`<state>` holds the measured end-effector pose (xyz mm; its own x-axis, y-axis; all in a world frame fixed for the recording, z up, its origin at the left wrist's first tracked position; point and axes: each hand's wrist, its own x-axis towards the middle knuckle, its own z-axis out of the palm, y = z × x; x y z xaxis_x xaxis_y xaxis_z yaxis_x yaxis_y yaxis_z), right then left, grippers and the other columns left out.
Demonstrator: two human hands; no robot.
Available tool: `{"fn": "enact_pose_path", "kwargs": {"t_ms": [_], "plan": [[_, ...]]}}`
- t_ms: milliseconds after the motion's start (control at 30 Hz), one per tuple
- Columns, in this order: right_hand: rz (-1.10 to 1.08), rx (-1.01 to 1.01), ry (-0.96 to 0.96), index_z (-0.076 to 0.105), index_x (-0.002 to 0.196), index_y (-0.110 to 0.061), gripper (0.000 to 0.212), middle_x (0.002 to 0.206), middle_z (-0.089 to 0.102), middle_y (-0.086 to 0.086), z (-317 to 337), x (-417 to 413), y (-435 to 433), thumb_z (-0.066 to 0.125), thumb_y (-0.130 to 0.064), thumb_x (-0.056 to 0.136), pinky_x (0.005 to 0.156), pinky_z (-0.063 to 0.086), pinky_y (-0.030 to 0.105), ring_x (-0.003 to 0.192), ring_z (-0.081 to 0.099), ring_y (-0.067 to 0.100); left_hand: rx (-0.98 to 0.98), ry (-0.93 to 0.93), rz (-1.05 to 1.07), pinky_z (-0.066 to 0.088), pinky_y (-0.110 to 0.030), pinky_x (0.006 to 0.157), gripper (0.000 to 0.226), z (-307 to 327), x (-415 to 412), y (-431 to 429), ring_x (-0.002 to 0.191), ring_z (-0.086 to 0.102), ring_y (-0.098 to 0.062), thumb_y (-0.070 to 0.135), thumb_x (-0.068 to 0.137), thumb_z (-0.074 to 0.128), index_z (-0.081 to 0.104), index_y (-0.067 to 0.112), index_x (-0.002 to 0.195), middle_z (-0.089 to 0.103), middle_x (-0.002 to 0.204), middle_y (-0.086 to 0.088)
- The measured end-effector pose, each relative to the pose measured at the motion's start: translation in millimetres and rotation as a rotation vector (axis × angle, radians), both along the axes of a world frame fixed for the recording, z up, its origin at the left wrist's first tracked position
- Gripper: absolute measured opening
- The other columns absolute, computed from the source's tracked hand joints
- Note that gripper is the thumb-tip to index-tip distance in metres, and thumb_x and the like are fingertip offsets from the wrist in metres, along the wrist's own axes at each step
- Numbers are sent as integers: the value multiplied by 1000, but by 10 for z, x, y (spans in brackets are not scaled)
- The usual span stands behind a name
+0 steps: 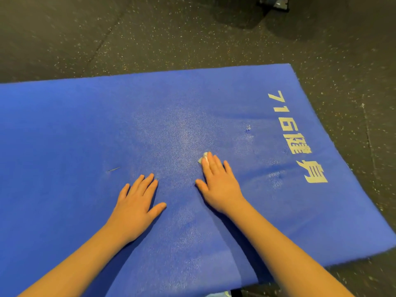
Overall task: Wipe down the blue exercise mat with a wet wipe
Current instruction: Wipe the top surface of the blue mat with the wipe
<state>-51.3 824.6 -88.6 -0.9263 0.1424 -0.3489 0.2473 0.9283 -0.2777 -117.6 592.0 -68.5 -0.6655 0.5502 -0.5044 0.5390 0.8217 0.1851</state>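
Observation:
The blue exercise mat (85,136) lies flat on the floor and fills most of the view, with pale printed characters near its right end. My right hand (218,183) presses flat on the mat with straight fingers. A small white wet wipe (203,156) lies under its fingertips, only a corner showing. My left hand (137,202) rests palm down on the mat with fingers spread, a hand's width left of the right hand. A paler, scuffed-looking patch spreads across the mat beyond both hands.
Dark speckled rubber flooring (150,35) surrounds the mat at the back and right. A dark piece of equipment with a metal part (276,3) stands at the top edge. The mat's right end (334,159) curves slightly upward.

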Motion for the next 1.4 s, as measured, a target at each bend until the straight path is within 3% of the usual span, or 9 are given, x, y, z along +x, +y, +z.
{"fn": "enact_pose_path", "kwargs": {"t_ms": [167,400,600,733,867,1000,1133,1267,1400], "plan": [[273,-111,-31,-1,154,-20,88,161,-9,-3,184,401,-237,-5,-63,77,113,-16,31,148,-9,14,15,-5,-3,-6,-37,118,104,23,117,-49,146,-14,-11,74,64,-12,0,23,154,-13,160,10],[-16,-49,-72,-1,154,-20,66,161,-11,-1,187,401,-163,27,-49,101,119,-9,37,148,-11,16,42,-24,26,-5,-39,119,107,52,216,-21,147,-11,-12,73,62,-12,6,21,154,-7,161,10],[234,-41,-64,0,154,-21,86,162,-6,-4,310,741,-124,-6,-62,79,115,-11,33,148,-6,14,56,-14,21,-6,-41,119,96,61,340,-28,147,-11,-13,71,73,-6,5,21,154,-7,161,9],[18,-7,-109,1,154,-20,68,162,-7,-1,268,664,-57,15,-54,97,118,-7,37,148,-6,16,37,10,27,-4,-42,119,69,76,358,-8,148,-10,-14,58,98,12,5,20,155,-6,161,7],[311,-174,-53,4,154,-21,82,162,-4,-5,472,1048,-421,1,-61,82,115,-9,31,148,-5,12,74,10,62,-2,-43,119,63,91,387,-20,148,-6,-15,49,101,27,10,20,154,-1,162,7],[211,-35,-81,2,154,-21,89,162,-4,-5,418,1027,-104,-11,-59,75,116,-11,32,148,-5,13,101,-19,49,-4,-42,119,71,118,418,19,148,-7,-13,62,96,19,11,21,154,-1,161,8],[107,-91,-70,5,154,-21,91,162,-4,-4,423,982,-232,-8,-60,74,116,-8,33,148,-5,14,109,-18,2,-7,-40,118,104,110,536,50,148,-9,-12,72,65,-10,9,23,154,-4,161,10],[339,-244,-84,1,154,-25,73,160,-9,-14,629,1398,-343,1,-54,87,116,-13,27,145,-12,2,107,26,3,-7,-39,118,102,75,546,37,148,-8,-11,70,66,-11,10,23,154,-2,161,10],[143,-48,-97,0,154,-23,86,160,-6,-10,524,1311,-51,-12,-57,76,119,-9,35,147,-7,9,115,36,1,-6,-40,118,100,38,556,34,148,-7,-11,70,69,-10,12,23,154,0,161,10]]}}
